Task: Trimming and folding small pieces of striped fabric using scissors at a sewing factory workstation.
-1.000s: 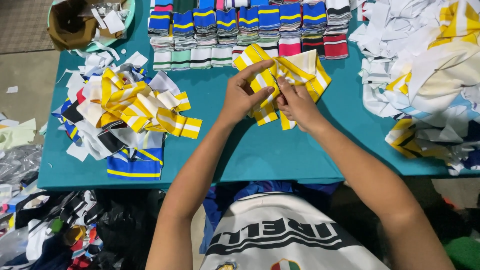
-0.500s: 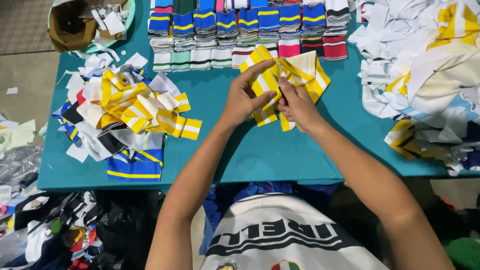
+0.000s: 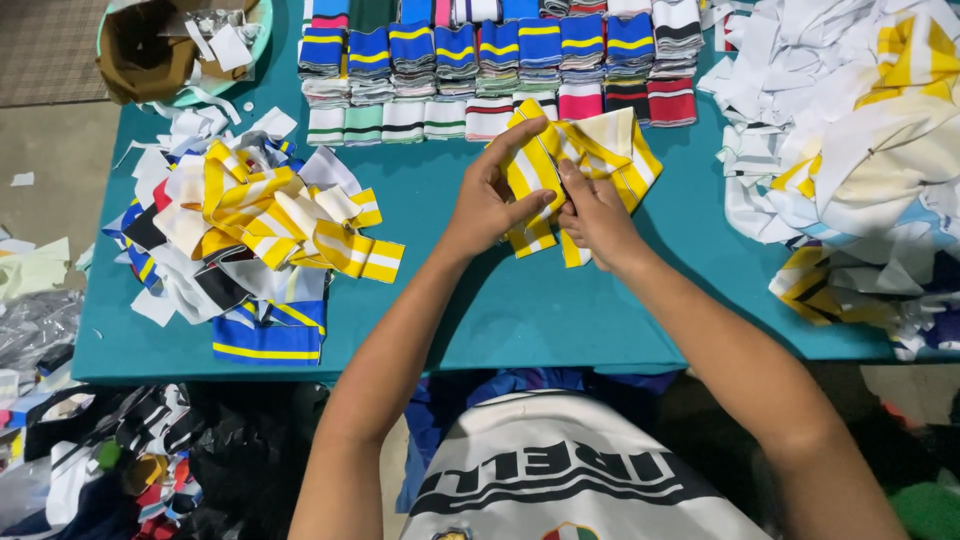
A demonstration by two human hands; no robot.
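Both my hands grip a bundle of yellow and white striped knit strips (image 3: pixel 600 150) over the middle of the teal table (image 3: pixel 520 310). My left hand (image 3: pixel 495 200) pinches the bundle's left end between thumb and fingers. My right hand (image 3: pixel 600 215) holds the lower part, fingers curled under the fabric. The bundle fans out to the upper right, its far ends resting on the table.
A loose heap of yellow, white and blue striped strips (image 3: pixel 250 230) lies at the left. Neat rows of folded striped pieces (image 3: pixel 500 60) line the far edge. A big pile of white and yellow fabric (image 3: pixel 860 150) fills the right. A green basin (image 3: pixel 180 50) sits far left.
My hands have shifted slightly on the striped bundle, with the fingers regripping it; the bundle stays in the same place on the table.
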